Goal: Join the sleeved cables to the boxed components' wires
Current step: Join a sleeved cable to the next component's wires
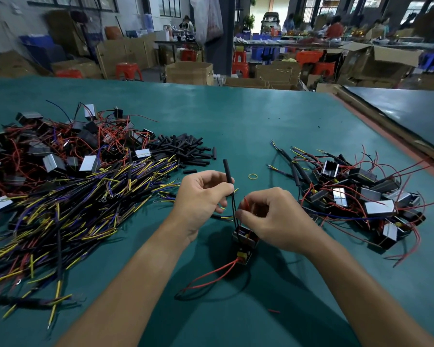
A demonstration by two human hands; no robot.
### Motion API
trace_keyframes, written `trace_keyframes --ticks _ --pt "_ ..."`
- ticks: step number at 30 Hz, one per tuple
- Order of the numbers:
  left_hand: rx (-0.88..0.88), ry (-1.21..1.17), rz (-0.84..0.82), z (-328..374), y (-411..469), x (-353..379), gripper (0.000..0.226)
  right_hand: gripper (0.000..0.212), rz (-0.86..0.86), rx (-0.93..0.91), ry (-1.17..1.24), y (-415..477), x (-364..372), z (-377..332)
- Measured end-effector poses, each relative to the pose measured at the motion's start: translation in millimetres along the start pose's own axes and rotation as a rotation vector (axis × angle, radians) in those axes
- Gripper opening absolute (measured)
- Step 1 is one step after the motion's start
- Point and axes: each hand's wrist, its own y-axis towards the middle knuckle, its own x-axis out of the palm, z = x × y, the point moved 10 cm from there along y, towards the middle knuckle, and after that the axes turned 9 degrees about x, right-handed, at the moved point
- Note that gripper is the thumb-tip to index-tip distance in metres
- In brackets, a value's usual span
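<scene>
Our left hand (201,196) pinches black tube (228,174), held upright. Thin black wires (233,209) run from its lower end down to small box (244,242) below our hands. We cannot tell if box rests on green table (261,121). Our right hand (271,219) pinches short red wire (246,202) just beside them. Long red wire (211,276) trails from box toward us.

At left we see heap of boxes (48,146), striped cables (85,196), loose tubes (183,149). At right, smaller heap (361,196). Yellow rubber band (252,176) lies beyond our hands.
</scene>
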Motion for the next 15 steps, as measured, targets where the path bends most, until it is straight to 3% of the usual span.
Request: trace_keyframes --ticks 4,7,15 --pt "-0.026 0.051 -0.099 -4 -3 12 0.012 0.029 -0.011 -0.014 0.041 1 3 0" --pt "-0.013 0.113 -0.132 -3 -4 18 0.016 0.021 0.022 0.019 0.079 4 -1 7" --pt "0.018 0.243 -0.131 -7 0 10 0.021 0.022 -0.046 0.071 0.207 7 5 13"
